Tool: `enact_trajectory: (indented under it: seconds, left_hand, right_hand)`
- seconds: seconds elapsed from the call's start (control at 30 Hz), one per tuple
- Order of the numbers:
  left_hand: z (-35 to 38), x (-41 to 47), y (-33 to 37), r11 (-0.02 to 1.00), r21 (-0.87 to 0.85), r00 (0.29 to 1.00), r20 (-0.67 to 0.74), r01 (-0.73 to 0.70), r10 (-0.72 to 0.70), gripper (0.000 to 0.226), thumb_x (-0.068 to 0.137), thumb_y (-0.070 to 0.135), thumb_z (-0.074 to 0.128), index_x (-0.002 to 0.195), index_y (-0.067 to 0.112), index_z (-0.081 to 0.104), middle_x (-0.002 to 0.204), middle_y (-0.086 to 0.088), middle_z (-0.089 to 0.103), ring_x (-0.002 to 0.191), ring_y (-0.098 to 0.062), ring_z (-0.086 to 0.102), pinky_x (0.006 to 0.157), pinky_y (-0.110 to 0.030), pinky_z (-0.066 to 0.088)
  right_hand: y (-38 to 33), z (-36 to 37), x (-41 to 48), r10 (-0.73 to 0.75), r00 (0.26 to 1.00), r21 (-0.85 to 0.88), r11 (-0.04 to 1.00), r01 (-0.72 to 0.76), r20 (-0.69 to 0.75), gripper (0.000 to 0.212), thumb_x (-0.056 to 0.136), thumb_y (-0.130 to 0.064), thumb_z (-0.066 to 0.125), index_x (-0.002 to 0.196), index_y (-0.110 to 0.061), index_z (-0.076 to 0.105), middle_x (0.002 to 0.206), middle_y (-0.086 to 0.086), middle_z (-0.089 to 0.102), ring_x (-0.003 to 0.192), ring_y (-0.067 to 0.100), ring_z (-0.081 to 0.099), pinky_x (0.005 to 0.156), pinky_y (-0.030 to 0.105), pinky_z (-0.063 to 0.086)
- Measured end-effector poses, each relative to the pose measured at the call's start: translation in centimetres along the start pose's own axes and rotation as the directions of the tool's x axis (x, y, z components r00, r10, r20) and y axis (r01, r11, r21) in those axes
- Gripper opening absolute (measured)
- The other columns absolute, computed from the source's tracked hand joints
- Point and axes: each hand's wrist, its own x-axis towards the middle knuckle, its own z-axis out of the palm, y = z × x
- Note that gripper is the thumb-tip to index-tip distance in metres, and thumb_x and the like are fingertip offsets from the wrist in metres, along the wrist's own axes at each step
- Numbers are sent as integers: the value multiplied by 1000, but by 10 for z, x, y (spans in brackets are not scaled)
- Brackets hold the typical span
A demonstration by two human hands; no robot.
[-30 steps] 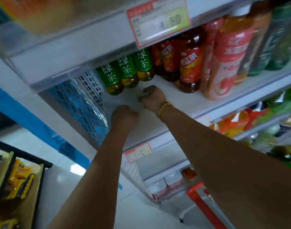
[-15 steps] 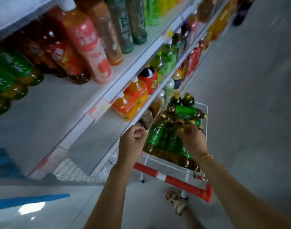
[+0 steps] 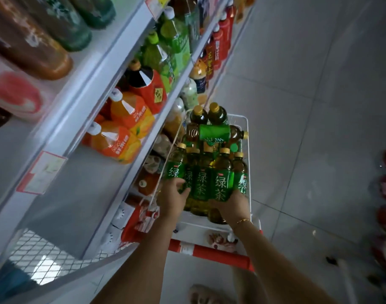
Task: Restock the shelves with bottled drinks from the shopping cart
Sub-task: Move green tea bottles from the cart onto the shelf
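1. Green-tea bottles (image 3: 209,183): a row of about five stands upright at the near end of the shopping cart (image 3: 248,150). More stand behind them toward the far end.
2. Left grip (image 3: 172,200): fingers curled round the leftmost bottle, by the cart's left rim. Right grip (image 3: 233,207): wrapped round the rightmost bottles, by the right rim. Both are closed on the row, squeezing it between them.
3. Risk, middle bottles: they look held by side pressure alone. The labels look slick, so if the squeeze slackens on the lift, one could slide out. It would fall back into the cart or onto the tiled floor (image 3: 308,150).
4. Risk, lying bottle (image 3: 216,133): it rests crosswise on the bottles toward the far end. Pulling the front row out may unsettle the pack, and it could roll toward the right rim.
5. Risk, shelf (image 3: 78,194): the bare stretch lies at its near end, just beside the orange juice bottles (image 3: 119,143). A wide armful swung in low could catch the front edge or knock those over.
6. Cart wheels can't be made out. If it rolls, leaning on it mid-lift could shift it.
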Motion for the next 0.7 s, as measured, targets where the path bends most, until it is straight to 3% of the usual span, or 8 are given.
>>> enact_trajectory:
  seconds: [0.07,0.13,0.27,0.37,0.53,0.7]
  left_hand:
    - [13,-4,11,999,-38,993,113,28,-24,41,80,18,72,118,8,58,114,-8,61,102,-17,58,77,-20,43]
    - [26,-6,17,992,-49,969,223,117,-103,56,79,26,73,127,11,49,123,-6,57,111,-22,55,82,-25,43]
    - [44,-4,19,981,5,954,233,192,-188,71,71,43,77,128,13,46,124,-6,58,113,-28,56,87,-37,46]
    - [45,3,26,980,45,959,205,193,-198,67,72,47,74,122,10,51,117,-6,61,107,-29,59,78,-32,45]
    - [34,11,28,987,69,958,241,144,-156,47,75,39,73,110,11,60,107,-6,67,95,-24,64,80,-34,53]
    - [7,-18,39,990,-131,987,154,56,-36,43,79,35,72,112,11,58,103,1,65,89,-17,64,72,-26,52]
  right_hand:
    - [5,-7,4,-6,998,51,999,4,58,52,66,-41,81,104,-13,59,94,0,67,80,15,63,69,29,55]
    - [15,-17,2,-8,993,102,995,-5,121,47,67,-41,80,100,-14,61,90,-2,68,77,11,66,64,25,57]
    - [28,-39,-18,-43,993,206,978,19,113,49,70,-35,80,107,-17,54,90,-8,63,76,4,64,56,15,52]
    - [30,-54,-27,-67,997,272,961,54,39,53,68,-28,81,110,-18,51,91,-10,63,79,2,62,60,17,52]
    - [28,-67,-36,-129,991,341,931,129,-25,51,68,-24,81,109,-21,50,95,-12,61,88,3,60,71,22,55]
    - [15,-79,-52,-201,978,428,881,205,-53,52,67,-21,81,110,-20,51,103,-6,64,94,10,64,76,30,57]
